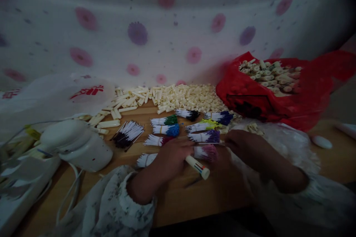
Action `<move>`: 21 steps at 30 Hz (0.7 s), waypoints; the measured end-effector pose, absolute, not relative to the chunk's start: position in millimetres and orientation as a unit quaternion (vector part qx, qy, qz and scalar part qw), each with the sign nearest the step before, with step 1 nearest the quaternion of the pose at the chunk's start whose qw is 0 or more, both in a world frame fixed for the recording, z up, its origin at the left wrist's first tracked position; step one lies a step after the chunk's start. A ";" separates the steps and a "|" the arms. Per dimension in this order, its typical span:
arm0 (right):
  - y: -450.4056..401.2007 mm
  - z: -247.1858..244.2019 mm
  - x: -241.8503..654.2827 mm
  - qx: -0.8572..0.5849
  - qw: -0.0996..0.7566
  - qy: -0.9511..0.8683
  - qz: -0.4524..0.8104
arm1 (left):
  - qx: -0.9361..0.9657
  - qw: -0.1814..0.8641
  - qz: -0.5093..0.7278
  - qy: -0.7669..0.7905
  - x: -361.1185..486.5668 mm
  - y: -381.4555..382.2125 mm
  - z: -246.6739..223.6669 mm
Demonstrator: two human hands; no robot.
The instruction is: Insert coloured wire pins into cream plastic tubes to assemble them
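My left hand (172, 157) is closed around a cream multicolour pen barrel (197, 166), whose round end points towards me and whose coloured slots show. To its right, my right hand (246, 150) is closed, its fingertips pinching the end of a thin pale stick (210, 143) that looks like a pen refill. That stick stretches towards the left fingers, which hide its other end. Close to both hands lie banded refill bundles with pink tips (207, 152) and purple tips (208, 136). A dark-red-tipped bundle (154, 140) lies just behind my left hand.
Cream barrel parts (183, 96) are heaped along the back. A red bag (300, 107) full of pen bodies stands at the right, with clear plastic (289, 142) before it. Loose black-tipped refills (129, 133) lie left of the bundles. A white rounded device (83, 148) with cables occupies the left.
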State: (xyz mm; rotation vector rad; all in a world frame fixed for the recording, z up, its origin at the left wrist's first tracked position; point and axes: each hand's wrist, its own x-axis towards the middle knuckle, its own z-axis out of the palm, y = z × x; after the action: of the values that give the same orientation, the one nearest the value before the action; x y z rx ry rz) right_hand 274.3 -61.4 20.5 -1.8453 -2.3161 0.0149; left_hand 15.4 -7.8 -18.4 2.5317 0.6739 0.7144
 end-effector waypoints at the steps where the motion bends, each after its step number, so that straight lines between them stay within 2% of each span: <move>1: -60.7 27.7 273.9 -0.606 0.106 -0.788 0.004 | 0.897 0.217 0.285 0.259 13.5 -7.5 -13.8; 4: -54.6 44.1 258.2 -0.526 0.150 -0.837 0.017 | 0.820 0.294 0.354 0.341 9.5 -8.9 2.8; 7: -42.3 48.1 228.2 -0.464 0.177 -0.867 0.032 | 0.770 0.400 0.312 0.387 9.0 -11.3 13.3; 9: -33.0 43.6 209.6 -0.443 0.228 -0.865 0.063 | 0.737 0.446 0.312 0.399 8.9 -11.2 14.4; 15: -17.8 18.9 185.6 -0.449 0.480 -0.695 0.291 | 0.651 0.502 0.409 0.398 4.8 -5.1 8.8; 18: -18.8 12.3 181.7 -0.436 0.528 -0.615 0.392 | 0.627 0.521 0.428 0.391 4.2 -4.6 7.1; 21: -20.9 9.9 176.8 -0.428 0.549 -0.594 0.402 | 0.632 0.522 0.428 0.380 4.5 -4.9 5.5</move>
State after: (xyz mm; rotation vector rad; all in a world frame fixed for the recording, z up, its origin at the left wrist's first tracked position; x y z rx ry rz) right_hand 176.8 -20.9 9.9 -1.0142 -1.4068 0.9515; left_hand 4.5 -4.9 5.5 1.5149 0.9106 1.0250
